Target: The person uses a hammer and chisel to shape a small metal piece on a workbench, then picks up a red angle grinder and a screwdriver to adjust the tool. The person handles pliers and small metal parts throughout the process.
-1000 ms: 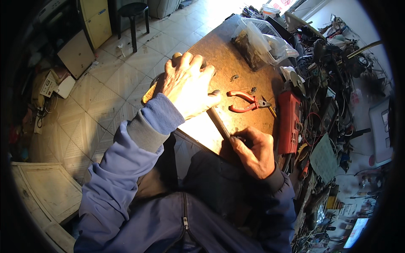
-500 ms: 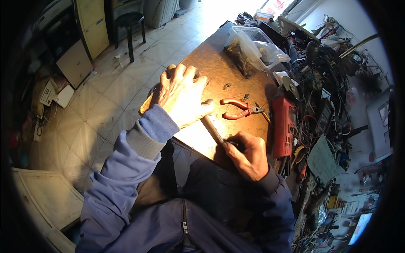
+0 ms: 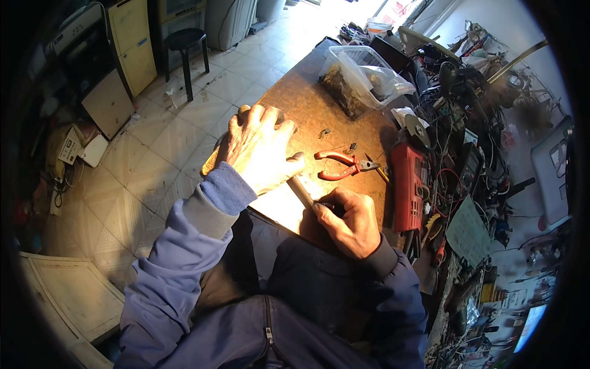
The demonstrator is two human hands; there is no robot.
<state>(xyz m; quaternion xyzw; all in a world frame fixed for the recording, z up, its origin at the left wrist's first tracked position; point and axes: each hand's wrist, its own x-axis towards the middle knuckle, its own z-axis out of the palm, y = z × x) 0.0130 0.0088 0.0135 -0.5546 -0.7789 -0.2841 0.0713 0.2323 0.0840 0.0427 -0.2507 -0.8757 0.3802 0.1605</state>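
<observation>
Brown worktop (image 3: pixel 299 89), near edge: grey-brown metal rod (image 3: pixel 300 191), slanting between the hands. Right hand (image 3: pixel 352 222): pinching small dark ribbed piece (image 3: pixel 324 205) at rod's near end. Left hand (image 3: pixel 258 147): arched over far end; its grip I cannot tell. Beyond: red-handled steel pliers (image 3: pixel 356 165). Right edge: red boxy case (image 3: pixel 407 187), dark cable tangle (image 3: pixel 455 117). Towards far edge: clear plastic box (image 3: pixel 354 77).

Bare tabletop (image 3: pixel 294 87) runs open between the left hand (image 3: pixel 258 144) and plastic tub (image 3: pixel 354 80); rightward, red-handled pliers (image 3: pixel 354 165), then a red-cased device (image 3: pixel 404 192), block passage.
</observation>
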